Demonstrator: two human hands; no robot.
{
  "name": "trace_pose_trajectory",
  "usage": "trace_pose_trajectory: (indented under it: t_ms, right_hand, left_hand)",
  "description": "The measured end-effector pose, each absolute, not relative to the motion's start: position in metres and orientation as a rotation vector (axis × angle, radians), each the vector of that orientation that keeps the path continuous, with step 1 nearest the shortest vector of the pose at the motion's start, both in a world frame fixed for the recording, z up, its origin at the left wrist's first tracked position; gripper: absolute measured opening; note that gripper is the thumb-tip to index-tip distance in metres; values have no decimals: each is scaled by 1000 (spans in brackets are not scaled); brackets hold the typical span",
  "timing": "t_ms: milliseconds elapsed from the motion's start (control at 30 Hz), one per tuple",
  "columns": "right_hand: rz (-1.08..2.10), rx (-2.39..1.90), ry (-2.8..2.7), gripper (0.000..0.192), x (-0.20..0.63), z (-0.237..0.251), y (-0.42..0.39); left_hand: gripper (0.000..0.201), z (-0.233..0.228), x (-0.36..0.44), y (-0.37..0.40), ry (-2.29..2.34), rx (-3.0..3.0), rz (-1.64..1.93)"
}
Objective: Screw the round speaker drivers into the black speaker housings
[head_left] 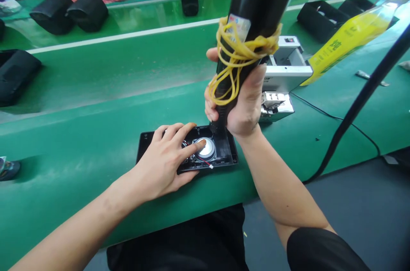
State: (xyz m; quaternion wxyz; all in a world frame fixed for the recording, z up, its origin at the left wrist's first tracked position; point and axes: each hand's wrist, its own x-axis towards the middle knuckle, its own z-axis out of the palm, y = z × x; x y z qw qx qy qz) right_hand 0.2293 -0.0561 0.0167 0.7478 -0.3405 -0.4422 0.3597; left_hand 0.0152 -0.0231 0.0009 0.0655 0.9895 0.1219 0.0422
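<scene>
Touching 1 speaker (210,149) in 1 black panel (226,153): left grip (169,151), fingers spread; right grip (248,106) wrapped around 1 driver (256,10).

My left hand (166,160) palm down, fingers (191,150) spread; right hand (248,110) raised, curled in firm grip; forearms (112,202) bare.

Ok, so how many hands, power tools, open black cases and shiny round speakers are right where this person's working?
Hands: 2, left hand and right hand
Power tool: 1
Open black case: 1
Shiny round speaker: 1 clearly seen; fingers may hide more
Total: 5 seen
</scene>
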Motion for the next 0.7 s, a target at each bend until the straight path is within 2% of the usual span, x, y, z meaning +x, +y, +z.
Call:
trace_pose_trajectory:
  t_ms: [233, 500, 700]
  right_hand:
    - [836, -674, -1014, 62, 226, -1, -60]
    - [871, -709, -957, 81, 227, -3, -62]
    - [876, -709, -969, 74, 222, 19, -77]
  left_hand:
    - [59, 4, 18, -25, 366, 3021, 50]
    - [61, 0, 15, -27, 389, 2987, 51]
    - [66, 6, 16, -34, 434, 2931, 64]
